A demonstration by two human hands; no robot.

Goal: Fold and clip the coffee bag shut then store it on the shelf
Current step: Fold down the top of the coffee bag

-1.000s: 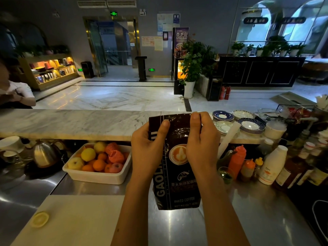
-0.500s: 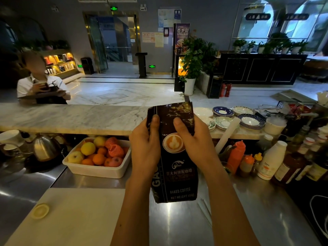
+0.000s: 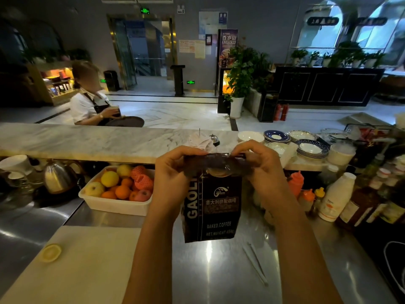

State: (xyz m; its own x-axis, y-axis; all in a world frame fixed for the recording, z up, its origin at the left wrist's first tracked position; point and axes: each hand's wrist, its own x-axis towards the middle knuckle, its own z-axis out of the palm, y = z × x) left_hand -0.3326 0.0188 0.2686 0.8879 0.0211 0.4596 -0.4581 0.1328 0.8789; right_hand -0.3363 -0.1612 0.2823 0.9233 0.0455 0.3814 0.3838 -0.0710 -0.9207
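Note:
A dark brown coffee bag (image 3: 213, 207) with white lettering stands upright on the steel counter in front of me. Its top is bent over towards me into a flat fold that covers part of the round cup picture. My left hand (image 3: 173, 174) pinches the left end of that fold. My right hand (image 3: 262, 166) pinches the right end. A long white clip-like stick (image 3: 255, 263) lies on the steel counter (image 3: 219, 270) just right of the bag. No shelf shows near my hands.
A white tub of fruit (image 3: 119, 189) sits left of the bag, a kettle (image 3: 58, 177) further left. Sauce bottles (image 3: 336, 196) crowd the right side. Stacked saucers (image 3: 311, 149) rest on the marble ledge (image 3: 87, 141). A person in an apron (image 3: 92, 104) stands beyond it. A pale cutting board (image 3: 76, 260) carries a lemon slice.
The bag's top was upright a second ago; both hands have rolled it forward and down into a fold. The person beyond the ledge has walked to the right.

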